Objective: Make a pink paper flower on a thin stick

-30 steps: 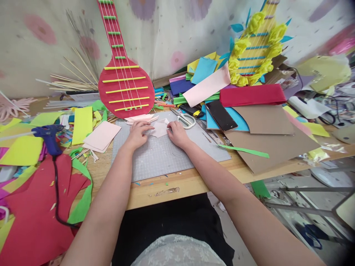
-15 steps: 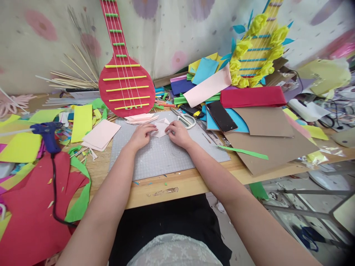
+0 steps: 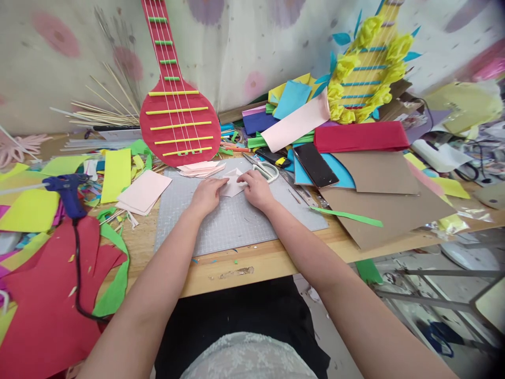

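Observation:
A small sheet of pale pink paper (image 3: pixel 232 187), folded to a point at the top, lies on the grey cutting mat (image 3: pixel 221 231). From the left, my left hand (image 3: pixel 207 197) holds its edge, fingers closed together. My right hand (image 3: pixel 258 190) has its fingers curled onto the paper's right side, covering part of it. Just behind my left hand is a small pile of folded pale pink papers (image 3: pixel 201 169). White-handled scissors (image 3: pixel 269 171) lie beyond my right hand. Flat pale pink sheets (image 3: pixel 145 192) are stacked at the mat's left edge.
A red paper lute (image 3: pixel 179 121) stands behind the mat, and a yellow one with paper flowers (image 3: pixel 363 79) at back right. A blue glue gun (image 3: pixel 71 195) lies left with its cord hanging. At right are a black phone (image 3: pixel 315 166) and brown cardboard (image 3: pixel 386 210).
My left hand has shifted slightly right along the paper, its fingers drawn closer together. My right hand has moved a little to the right. The paper stays in about the same place.

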{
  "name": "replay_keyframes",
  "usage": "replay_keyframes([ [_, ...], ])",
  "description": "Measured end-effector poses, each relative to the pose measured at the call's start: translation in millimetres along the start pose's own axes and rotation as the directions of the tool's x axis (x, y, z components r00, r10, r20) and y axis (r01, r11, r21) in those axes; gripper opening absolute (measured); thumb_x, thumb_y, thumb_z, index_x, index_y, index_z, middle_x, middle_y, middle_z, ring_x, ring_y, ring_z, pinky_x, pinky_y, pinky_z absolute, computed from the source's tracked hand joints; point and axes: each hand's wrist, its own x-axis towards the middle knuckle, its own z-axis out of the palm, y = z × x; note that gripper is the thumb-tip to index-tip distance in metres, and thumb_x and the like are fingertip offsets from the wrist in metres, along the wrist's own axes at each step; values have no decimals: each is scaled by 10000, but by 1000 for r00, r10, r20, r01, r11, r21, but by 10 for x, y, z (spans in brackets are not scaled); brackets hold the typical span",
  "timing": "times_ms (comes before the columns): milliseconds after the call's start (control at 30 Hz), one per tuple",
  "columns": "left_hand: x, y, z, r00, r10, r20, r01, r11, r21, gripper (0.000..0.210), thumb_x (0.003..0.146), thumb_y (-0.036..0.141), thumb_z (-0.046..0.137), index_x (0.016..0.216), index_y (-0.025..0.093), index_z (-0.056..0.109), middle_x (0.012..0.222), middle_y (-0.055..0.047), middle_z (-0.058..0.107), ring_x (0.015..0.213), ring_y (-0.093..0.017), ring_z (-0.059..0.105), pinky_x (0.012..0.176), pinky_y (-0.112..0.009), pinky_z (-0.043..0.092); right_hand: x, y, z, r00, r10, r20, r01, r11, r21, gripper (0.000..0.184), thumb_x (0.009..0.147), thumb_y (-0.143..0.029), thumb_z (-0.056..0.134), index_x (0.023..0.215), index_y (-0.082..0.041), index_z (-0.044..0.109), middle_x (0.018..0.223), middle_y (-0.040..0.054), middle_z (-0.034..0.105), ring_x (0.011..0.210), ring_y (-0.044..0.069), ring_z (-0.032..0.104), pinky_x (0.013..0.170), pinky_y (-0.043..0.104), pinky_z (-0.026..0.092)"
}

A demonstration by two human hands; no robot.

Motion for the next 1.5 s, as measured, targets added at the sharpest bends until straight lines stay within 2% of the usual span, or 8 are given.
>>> replay_keyframes([
  [200,-25,-38,-71,998,-69,-5,69,994,-86,524,724,39,450,1214,198,546,1065,-32,662,1049,-196,546,958,-366,416,-12,-42,35,997,-76,-2,76,996,54,296,725,-116,458,1004,-170,538,945,81,560,918,218,470,836,358,377],
  [333,-28,-102,-77,1000,-19,-5,18,990,-141,577,687,19,459,1231,196,532,1136,-39,625,1110,-184,507,1002,-350,384,-7,-50,42,996,-90,12,90,996,19,239,742,-86,448,938,-171,553,938,81,553,911,217,464,826,356,374],
  [500,-22,-110,-59,999,-14,42,20,988,-152,509,719,66,488,1209,185,555,1115,-47,632,1089,-186,504,989,-351,395,10,-15,59,997,-47,53,48,999,-15,210,782,-76,422,803,-181,603,861,74,552,876,209,465,799,348,369],
  [633,-14,-94,-53,999,-31,19,34,987,-160,433,753,124,517,1175,203,577,1086,-34,652,1067,-190,519,979,-371,400,10,6,51,1000,1,25,-1,1000,-21,231,779,-77,421,822,-179,623,870,78,555,869,206,466,790,343,371],
  [800,-4,-72,-56,999,-40,-10,38,986,-161,402,792,99,448,1155,202,586,1021,-29,677,1035,-176,549,944,-357,425,-8,-75,-2,997,-83,-11,83,996,22,257,753,-78,434,924,-175,601,932,80,568,927,211,469,821,337,369],
  [933,-4,-80,-57,999,-34,2,34,987,-159,423,771,52,439,1130,204,602,1022,-18,681,1029,-169,555,952,-352,419,-16,-122,-12,982,-158,99,148,983,108,244,764,-98,451,955,-179,579,874,54,585,855,184,491,792,315,374],
  [1033,-8,-98,-58,999,-53,-7,51,985,-166,405,758,66,484,1120,197,609,997,-23,687,1009,-170,564,938,-339,426,-14,-112,6,977,-149,150,126,981,150,178,790,-161,488,943,-178,578,847,42,588,826,167,495,785,301,373],
  [1500,2,-95,-72,994,-98,-40,86,971,-223,387,755,109,474,1103,204,615,914,-22,692,932,-166,570,890,-340,444,-16,-105,-21,987,-84,136,57,979,196,144,772,-179,497,900,-170,562,849,36,576,782,146,494,752,284,377],
])
